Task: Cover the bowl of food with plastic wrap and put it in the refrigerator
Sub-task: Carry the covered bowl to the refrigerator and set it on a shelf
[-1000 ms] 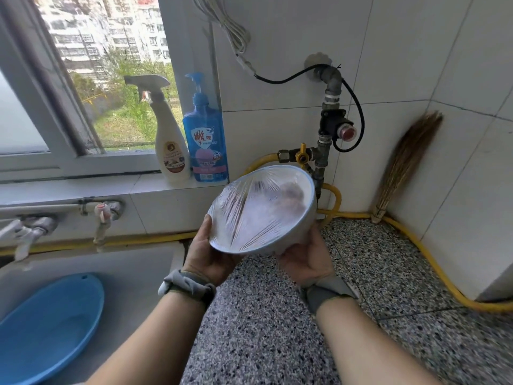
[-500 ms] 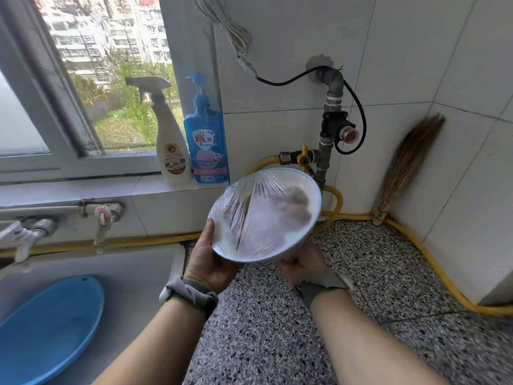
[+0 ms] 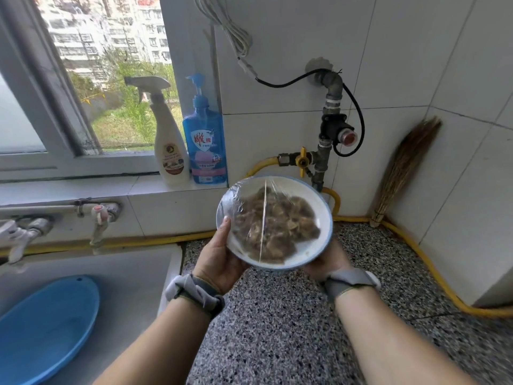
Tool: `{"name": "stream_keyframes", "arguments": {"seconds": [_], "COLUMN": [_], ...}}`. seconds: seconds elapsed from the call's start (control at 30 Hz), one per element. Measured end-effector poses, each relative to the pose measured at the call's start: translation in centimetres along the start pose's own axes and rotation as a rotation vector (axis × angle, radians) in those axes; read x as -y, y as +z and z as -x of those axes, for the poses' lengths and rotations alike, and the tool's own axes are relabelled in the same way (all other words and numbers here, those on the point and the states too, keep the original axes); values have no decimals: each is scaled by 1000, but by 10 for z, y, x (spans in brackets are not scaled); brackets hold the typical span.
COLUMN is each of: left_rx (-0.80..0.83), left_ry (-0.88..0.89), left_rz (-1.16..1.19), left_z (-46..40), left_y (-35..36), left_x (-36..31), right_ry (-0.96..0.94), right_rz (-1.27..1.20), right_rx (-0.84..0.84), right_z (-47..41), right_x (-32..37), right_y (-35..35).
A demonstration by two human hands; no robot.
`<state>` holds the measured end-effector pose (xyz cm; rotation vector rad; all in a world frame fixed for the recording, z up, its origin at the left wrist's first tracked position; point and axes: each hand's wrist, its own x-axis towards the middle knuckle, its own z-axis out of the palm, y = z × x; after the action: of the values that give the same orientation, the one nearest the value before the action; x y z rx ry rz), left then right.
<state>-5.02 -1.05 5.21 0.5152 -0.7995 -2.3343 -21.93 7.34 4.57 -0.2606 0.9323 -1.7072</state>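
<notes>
Above the speckled counter, the grip: the left hand (image 3: 219, 257) cups the rim and side of the bowl (image 3: 311, 254), thumb lying over the edge onto the plastic wrap (image 3: 241, 207); the right hand (image 3: 327, 262) supports it from beneath, mostly hidden by the bowl, so its finger closure cannot be fully seen.
Bowl: white with a blue rim, held clear of the counter (image 3: 277, 329) and tipped toward the camera, likely so the person can check the seal.
Wrap: stretched over the mouth, with one raised crease running across the middle; the brown food (image 3: 288, 226) shows through it.
Thumb placement: probably pressing the film down against the rim to make it cling.
Stage: covering looks essentially done; carrying to the refrigerator remains, and no refrigerator is in view.
Surroundings: a spray bottle (image 3: 169, 145) and a blue soap bottle (image 3: 205, 143) stand on the sill behind; a blue basin (image 3: 41, 329) lies in the sink at left; a whisk broom (image 3: 402, 165) leans in the corner.
</notes>
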Motion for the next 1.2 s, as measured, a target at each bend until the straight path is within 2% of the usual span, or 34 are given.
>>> {"name": "stream_keyframes", "arguments": {"seconds": [0.1,0.17,0.3,0.4,0.5,0.77,0.97,1.1,1.2], "left_rx": [-48,-60,-44,-11,-122,-255,-311,-344,-370], "left_ry": [28,22,0,-24,-32,-98,-70,-58,-31], "left_rz": [-23,11,26,1,84,34,-43,-230,-274], "left_z": [-1,-1,5,9,5,10,10,11,8], "left_y": [4,3,-1,-9,-21,-25,-26,-26,-31], "left_x": [3,7,12,3,-11,-32,-39,-42,-42], "right_ry": [61,50,-23,-59,-52,-40,-54,-45,-47], "right_rz": [-104,-54,118,153,167,210,183,174,178], "right_rx": [27,30,-66,-104,-104,-11,-8,-1,0], "right_z": [-3,-4,-5,-7,-6,-8,-12,-12,-12], "right_x": [12,13,14,11,5,-7,-6,-6,-7], "right_y": [0,0,4,2,1,2,5,5,4]}}
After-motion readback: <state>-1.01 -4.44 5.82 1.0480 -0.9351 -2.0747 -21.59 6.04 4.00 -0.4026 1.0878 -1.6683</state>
